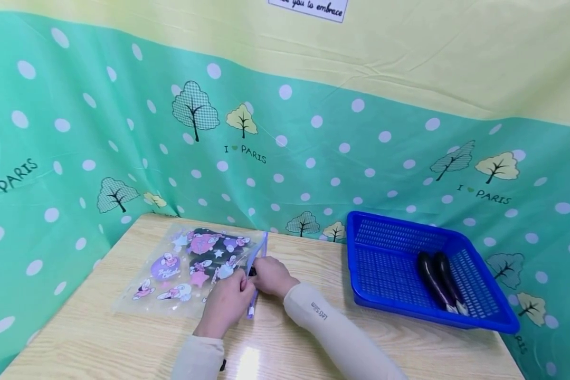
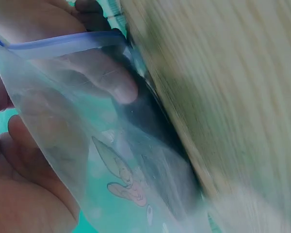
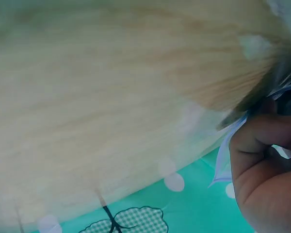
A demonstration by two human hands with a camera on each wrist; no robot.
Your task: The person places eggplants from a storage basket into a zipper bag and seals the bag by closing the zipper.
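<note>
A clear zip bag (image 1: 171, 274) printed with cartoon figures lies on the table, its purple-edged mouth (image 1: 264, 245) facing right. Dark eggplants (image 1: 214, 248) show through its plastic. My left hand (image 1: 228, 301) pinches the near part of the mouth's edge. At the opening, my right hand (image 1: 272, 275) grips an eggplant (image 2: 155, 131) that lies mostly inside the bag; one of its fingers (image 2: 121, 90) shows through the plastic, along the dark skin. In the right wrist view, the curled right hand (image 3: 266, 170) is beside the purple edge.
To the right stands a blue plastic basket (image 1: 385, 269) with two eggplants (image 1: 439, 279) at its right side. The wooden table (image 1: 100, 338) meets a green dotted curtain (image 1: 313, 169) at the back and left.
</note>
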